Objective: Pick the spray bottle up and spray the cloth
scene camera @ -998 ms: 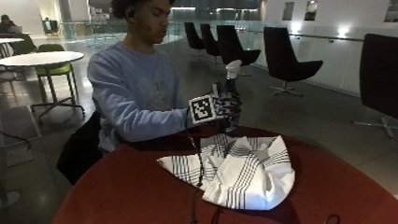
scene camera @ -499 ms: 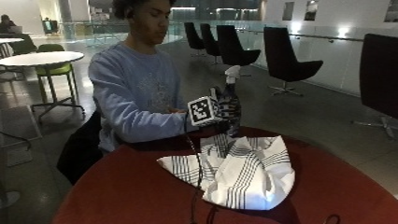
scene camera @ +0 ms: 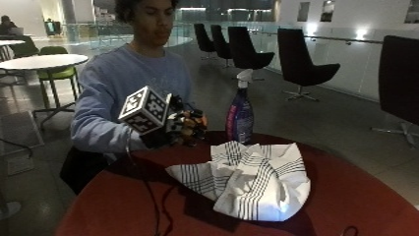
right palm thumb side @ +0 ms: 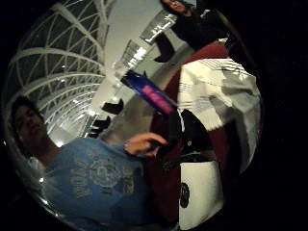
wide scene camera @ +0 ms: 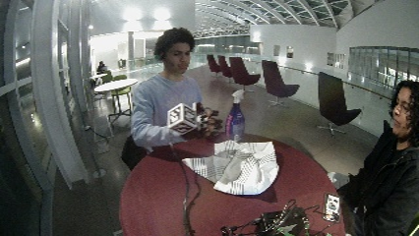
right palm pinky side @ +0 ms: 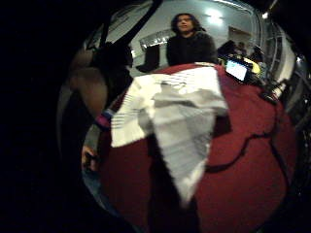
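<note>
Standing: purple plastic spray bottle (scene camera: 239, 117) with white trigger head, upright on the round red worktop (scene camera: 118, 206), behind the crumpled white striped cloth (scene camera: 252, 177).
Grip: black-gloved right hand (scene camera: 177, 130) beside the bottle, apart from it, fingers curled, holding nothing.

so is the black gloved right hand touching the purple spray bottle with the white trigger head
Apart. In the outside view the gloved right hand is beside the purple spray bottle, which stands on the red table, with grey floor visible between them.
</note>
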